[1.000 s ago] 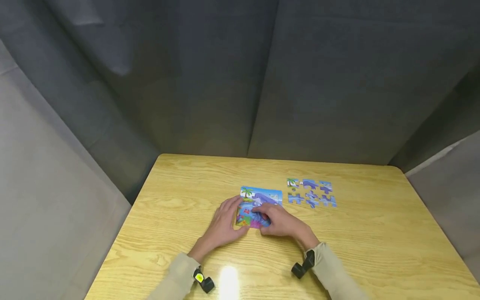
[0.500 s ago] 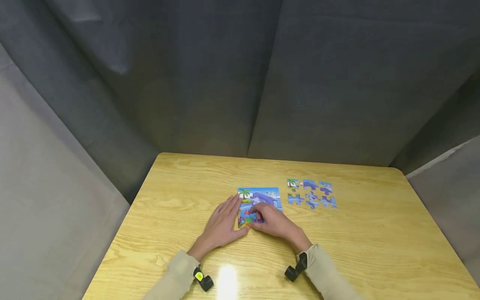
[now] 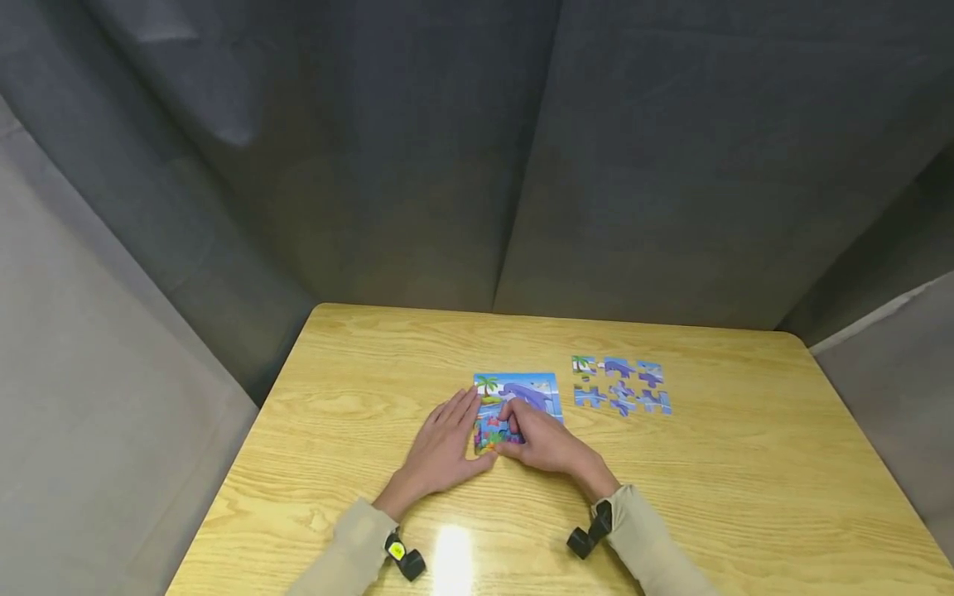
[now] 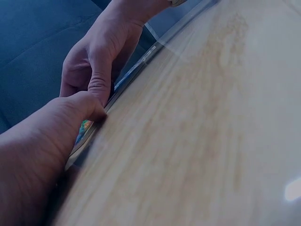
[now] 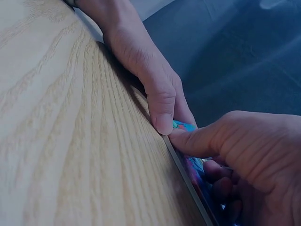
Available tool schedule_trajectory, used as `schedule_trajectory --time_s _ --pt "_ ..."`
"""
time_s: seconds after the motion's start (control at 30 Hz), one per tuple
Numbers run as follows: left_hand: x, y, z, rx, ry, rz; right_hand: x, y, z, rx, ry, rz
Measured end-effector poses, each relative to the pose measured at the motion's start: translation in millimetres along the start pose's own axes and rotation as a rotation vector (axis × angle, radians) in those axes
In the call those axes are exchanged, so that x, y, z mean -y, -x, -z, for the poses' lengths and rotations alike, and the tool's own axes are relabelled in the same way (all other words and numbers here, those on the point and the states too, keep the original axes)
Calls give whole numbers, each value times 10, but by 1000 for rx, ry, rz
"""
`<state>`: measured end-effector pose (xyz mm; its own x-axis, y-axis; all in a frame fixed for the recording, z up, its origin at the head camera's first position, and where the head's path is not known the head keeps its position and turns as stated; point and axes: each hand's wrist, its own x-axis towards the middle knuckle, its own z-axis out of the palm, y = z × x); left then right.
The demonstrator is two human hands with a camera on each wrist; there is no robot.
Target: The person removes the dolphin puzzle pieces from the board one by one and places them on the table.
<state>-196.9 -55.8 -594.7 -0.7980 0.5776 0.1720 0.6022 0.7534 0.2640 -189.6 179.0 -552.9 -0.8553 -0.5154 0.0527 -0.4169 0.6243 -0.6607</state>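
A small jigsaw puzzle [image 3: 525,391] with a dolphin, palm tree and sea picture lies flat on the wooden table. Along its left edge rests my left hand [image 3: 438,447], fingers extended, thumb at the near edge. My right hand [image 3: 547,440] reaches over the lower part, thumb and curled index finger pinching a puzzle piece [image 3: 492,432] with a red crab and coral at the lower left. The right hand covers the puzzle's lower right. In the right wrist view, the two thumbs [image 5: 163,123] meet at the puzzle's near edge [image 5: 186,176].
Several loose puzzle pieces [image 3: 622,389] lie in two rows to the right of the puzzle, showing dolphin, palm and water parts. The wooden table [image 3: 745,463] extends around them. Dark grey curtains [image 3: 417,165] stand behind the far edge.
My right hand has shifted left and its fingers have drawn closer together. The crab piece now shows a distinct outline against the puzzle. The left hand stays nearly still; the loose pieces have not moved.
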Motion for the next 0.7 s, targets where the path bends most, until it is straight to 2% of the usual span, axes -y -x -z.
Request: schedule_trajectory --time_s 0.43,0.7 --pt "-13 -11 30 15 -25 -13 -66 -17 24 6 -103 25" --pt "-16 3 10 6 -33 -8 -67 -17 16 7 -122 31"
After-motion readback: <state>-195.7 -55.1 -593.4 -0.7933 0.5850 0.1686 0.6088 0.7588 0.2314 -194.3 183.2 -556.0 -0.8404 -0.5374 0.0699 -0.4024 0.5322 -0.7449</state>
